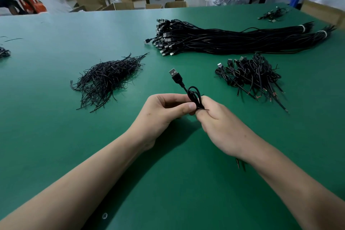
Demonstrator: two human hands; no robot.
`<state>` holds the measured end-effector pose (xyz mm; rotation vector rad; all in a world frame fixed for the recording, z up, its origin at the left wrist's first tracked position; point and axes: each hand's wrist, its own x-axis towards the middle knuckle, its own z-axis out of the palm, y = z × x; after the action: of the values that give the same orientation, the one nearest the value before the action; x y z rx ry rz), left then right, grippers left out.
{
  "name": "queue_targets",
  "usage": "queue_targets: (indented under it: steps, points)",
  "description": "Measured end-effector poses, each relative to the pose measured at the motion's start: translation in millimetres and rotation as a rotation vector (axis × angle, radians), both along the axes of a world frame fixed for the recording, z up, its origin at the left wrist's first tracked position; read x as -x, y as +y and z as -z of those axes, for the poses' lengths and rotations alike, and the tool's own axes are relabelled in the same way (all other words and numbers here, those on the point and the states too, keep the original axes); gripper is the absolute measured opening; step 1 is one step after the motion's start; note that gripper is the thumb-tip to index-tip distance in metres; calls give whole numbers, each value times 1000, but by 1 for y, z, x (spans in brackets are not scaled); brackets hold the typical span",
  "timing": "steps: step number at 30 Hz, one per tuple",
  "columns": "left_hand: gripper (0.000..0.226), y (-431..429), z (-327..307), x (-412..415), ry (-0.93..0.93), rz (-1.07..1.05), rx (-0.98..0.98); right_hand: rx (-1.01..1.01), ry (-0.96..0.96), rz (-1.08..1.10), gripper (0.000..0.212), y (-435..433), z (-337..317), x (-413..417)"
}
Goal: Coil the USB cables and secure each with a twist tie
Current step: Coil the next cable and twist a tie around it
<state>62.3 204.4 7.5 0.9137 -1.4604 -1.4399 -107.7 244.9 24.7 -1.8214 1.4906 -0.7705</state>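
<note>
Both hands meet over the middle of the green table (93, 155). My left hand (164, 112) and my right hand (220, 127) together pinch a coiled black USB cable (193, 93); its plug (175, 74) sticks up and away from me. A thin black twist tie (202, 108) pokes out between my fingers at the coil's waist. The cable's tail ends (238, 163) hang below my right wrist. Most of the coil is hidden inside my fingers.
A heap of loose black twist ties (106, 78) lies to the left. Long bundled uncoiled USB cables (224, 39) stretch across the back right. A pile of coiled, tied cables (250, 74) sits to the right. A few more cables (273, 14) lie at the far right corner.
</note>
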Motion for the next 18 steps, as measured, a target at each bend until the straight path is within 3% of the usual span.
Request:
queue_targets:
  steps: [11, 18]
  points:
    - [15, 3, 4, 7, -33, -102, 51, -10, -40, -50, 19, -5, 6, 2]
    - [8, 4, 4, 7, -188, -114, 154, 61, 149, -11, 40, -5, 7, 6]
